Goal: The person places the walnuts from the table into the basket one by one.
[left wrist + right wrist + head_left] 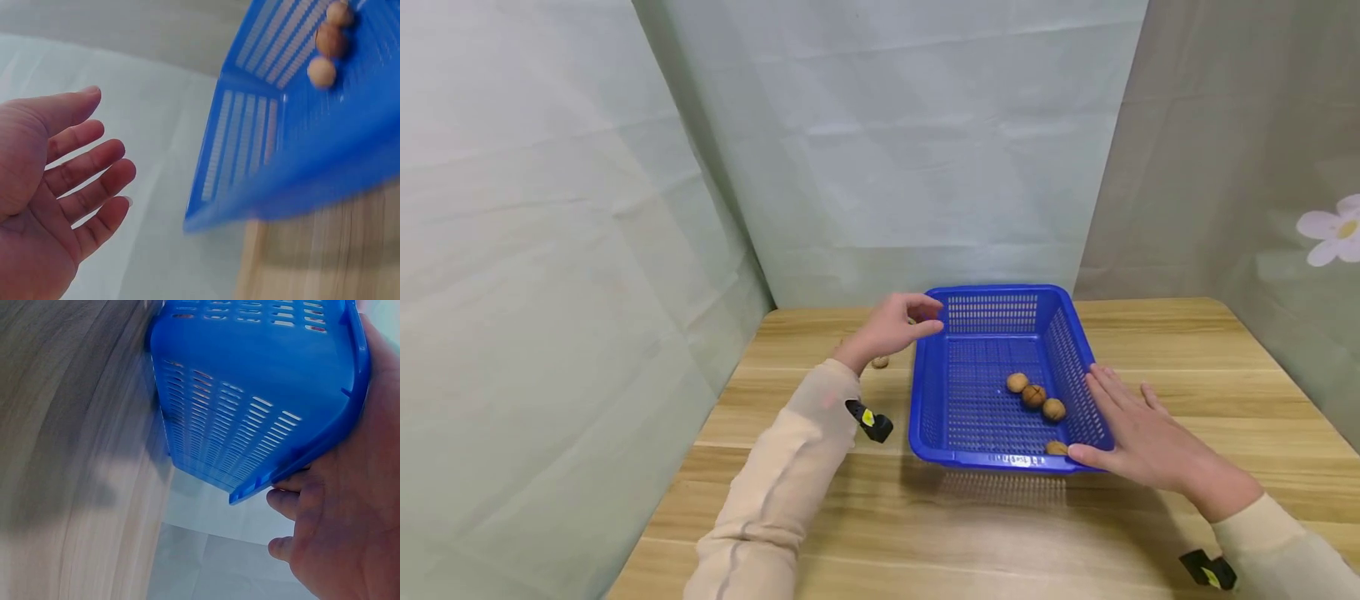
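Observation:
A blue plastic basket with slotted walls stands on the table. Several walnuts lie inside it toward the right, one of them by the near wall. My left hand is held at the basket's far left corner, palm turned toward it; the left wrist view shows the fingers loosely bent with nothing between them. My right hand rests along the right rim, fingers extended and thumb over the near right corner. In the right wrist view the palm lies against the rim.
On the wooden table, a loose walnut lies left of the basket, beside my left wrist. Another small brown thing is mostly hidden behind my left hand. Pale cloth hangs behind the table and along both sides.

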Tool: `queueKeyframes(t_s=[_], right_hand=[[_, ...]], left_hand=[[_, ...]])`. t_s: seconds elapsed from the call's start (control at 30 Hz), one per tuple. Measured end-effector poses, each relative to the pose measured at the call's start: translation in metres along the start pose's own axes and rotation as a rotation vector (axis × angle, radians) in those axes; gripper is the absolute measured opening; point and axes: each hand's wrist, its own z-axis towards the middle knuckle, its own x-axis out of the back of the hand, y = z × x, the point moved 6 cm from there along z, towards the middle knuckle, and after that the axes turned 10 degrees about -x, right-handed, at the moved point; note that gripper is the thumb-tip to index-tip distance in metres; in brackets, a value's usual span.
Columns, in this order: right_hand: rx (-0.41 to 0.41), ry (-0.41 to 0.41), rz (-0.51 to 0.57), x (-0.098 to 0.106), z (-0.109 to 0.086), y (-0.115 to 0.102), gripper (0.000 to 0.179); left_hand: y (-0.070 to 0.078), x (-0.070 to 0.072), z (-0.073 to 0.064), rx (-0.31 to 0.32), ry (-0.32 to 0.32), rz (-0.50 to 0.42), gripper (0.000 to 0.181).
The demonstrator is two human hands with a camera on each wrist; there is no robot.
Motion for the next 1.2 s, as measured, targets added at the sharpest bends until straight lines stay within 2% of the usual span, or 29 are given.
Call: queueKeyframes(t_s=[0.13,0.27,0.5,0.67,0.93,1.1,1.2], right_hand=[[-0.003,-0.004,0.008,0.0,-0.001,0.001,0.102],[-0.002,-0.005,0.014,0.001,-0.002,0.001,0.102],[-0.006,-0.004,0.018,0.0,-0.003,0.004,0.101],[-0.001,0.004,0.023,0.002,-0.003,0.003,0.101],[-0.003,0.004,0.017,0.001,-0.004,0.001,0.101],[-0.001,0.004,0.011,0.001,-0.005,-0.001,0.102],[-0.001,0.004,0.006,0.002,-0.006,-0.001,0.102]], left_hand=[[-0.02,0.016,-0.019,0.059,0.077,0.002,0.034],[-0.036,0.027,-0.034,0.099,0.117,-0.004,0.032],[-0.062,0.041,-0.048,0.136,0.194,-0.023,0.033],[-0.088,0.046,-0.057,0.196,0.253,-0.026,0.034],[-0.144,0.039,-0.077,0.312,0.32,-0.026,0.034],[-0.168,0.024,-0.087,0.364,0.361,-0.013,0.031],[-0.177,0.015,-0.089,0.379,0.38,0.001,0.029]])
